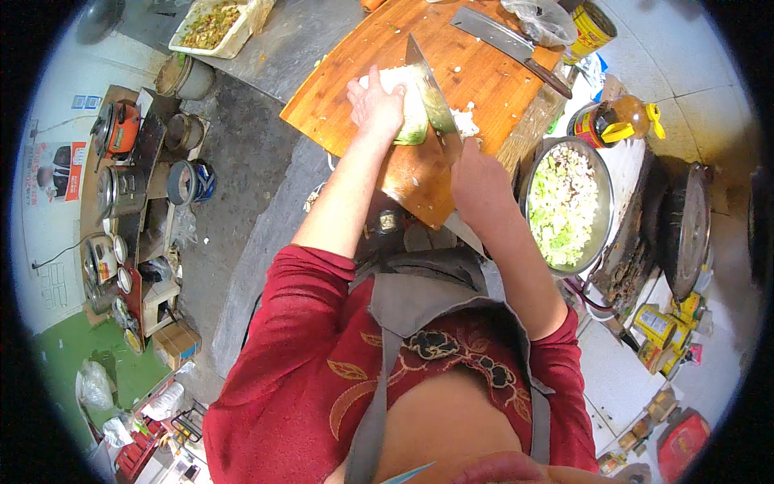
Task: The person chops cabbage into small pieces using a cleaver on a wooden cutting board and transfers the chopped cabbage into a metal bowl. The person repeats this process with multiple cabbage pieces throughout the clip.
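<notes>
My left hand (pixel 378 103) presses on a piece of pale green cabbage (pixel 412 118) lying on a wooden cutting board (pixel 338 91). Its fingers spread over the far left side of the piece. In my right hand (pixel 481 181) is the handle of a broad-bladed kitchen knife (pixel 434 94). The blade stands along the right side of the cabbage, its tip pointing away from me. Small white chopped bits (pixel 465 121) lie just right of the blade. A second knife, a cleaver (pixel 493 35) with a dark handle, rests flat at the board's far right.
Right of the board stands a metal bowl (pixel 608 199) of chopped green and white vegetables. Beyond it are an oil bottle (pixel 629 115), a yellow can (pixel 589 33) and a plastic bag (pixel 541 21). A white tub (pixel 242 42) of chopped food sits at the far left.
</notes>
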Demonstrator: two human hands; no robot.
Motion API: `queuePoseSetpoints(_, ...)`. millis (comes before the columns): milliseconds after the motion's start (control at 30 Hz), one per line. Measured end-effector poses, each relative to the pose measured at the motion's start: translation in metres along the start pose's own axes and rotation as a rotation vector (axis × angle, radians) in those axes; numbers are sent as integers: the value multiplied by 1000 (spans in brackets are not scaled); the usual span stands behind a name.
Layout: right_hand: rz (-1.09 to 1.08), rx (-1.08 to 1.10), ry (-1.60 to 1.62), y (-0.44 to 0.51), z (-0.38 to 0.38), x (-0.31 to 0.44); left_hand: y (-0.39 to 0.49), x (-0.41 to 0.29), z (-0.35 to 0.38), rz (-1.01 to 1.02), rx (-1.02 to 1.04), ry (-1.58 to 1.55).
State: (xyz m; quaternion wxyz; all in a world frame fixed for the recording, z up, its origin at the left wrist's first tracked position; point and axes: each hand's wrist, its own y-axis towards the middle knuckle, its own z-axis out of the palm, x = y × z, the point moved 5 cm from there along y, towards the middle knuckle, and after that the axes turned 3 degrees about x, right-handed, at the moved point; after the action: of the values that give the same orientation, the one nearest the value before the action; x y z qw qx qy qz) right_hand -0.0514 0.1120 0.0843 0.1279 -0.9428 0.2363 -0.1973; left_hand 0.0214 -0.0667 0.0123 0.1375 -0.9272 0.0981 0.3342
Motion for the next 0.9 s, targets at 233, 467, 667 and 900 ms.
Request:
queuePoseSetpoints(233, 66, -41, 125, 60, 29, 0, 4, 4, 2, 22, -2, -23)
queuePoseSetpoints(467, -9, -157, 202, 34, 22, -14, -5, 10, 3, 128, -62, -71)
queuePoseSetpoints(667, -10, -135, 246, -29, -14, -11, -4, 12, 5, 162, -87, -13)
queuePoseSetpoints(900, 36, 28, 126, 20, 11, -6, -3, 11, 6, 140, -89, -24)
